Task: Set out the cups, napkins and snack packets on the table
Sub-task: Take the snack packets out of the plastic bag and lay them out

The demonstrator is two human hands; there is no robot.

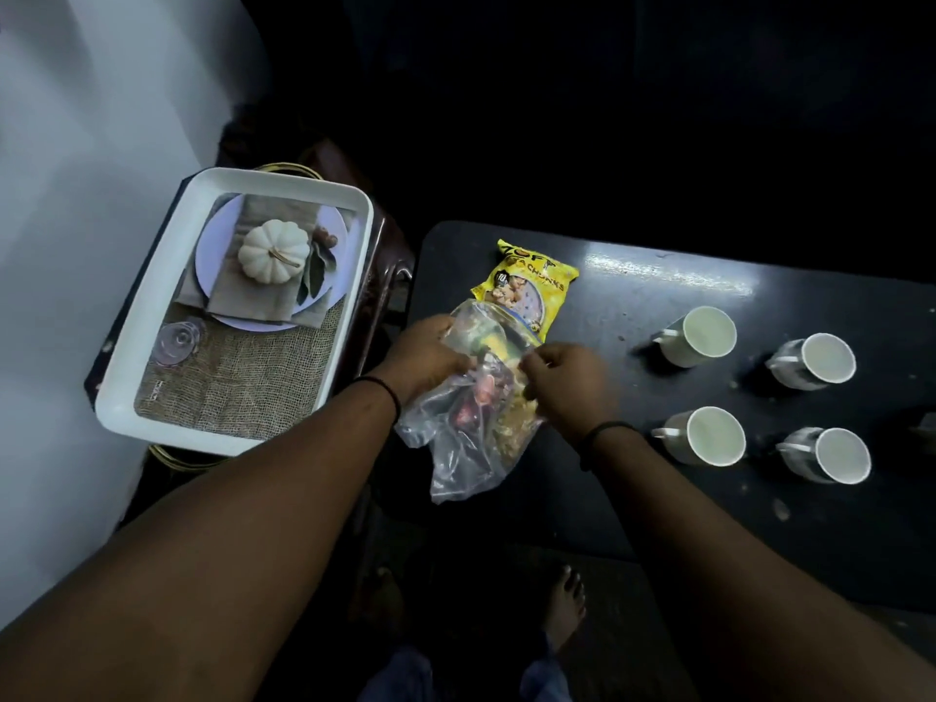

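A clear plastic bag [468, 438] with snack packets inside hangs over the left end of the black table [633, 306]. My left hand [423, 359] grips the bag's left side and my right hand [564, 382] pinches its right edge. A yellow snack packet [527, 278] lies flat on the table just beyond the bag. Several white cups stand upright on the table's right half, among them one [701, 336] nearest the bag, one [820, 359] to its right and one [709, 437] in front. No napkins show.
A white tray [152, 316] printed with a pumpkin place-setting picture rests on a stand left of the table. A pale wall fills the far left. My bare foot [564, 605] is on the dark floor below the table edge.
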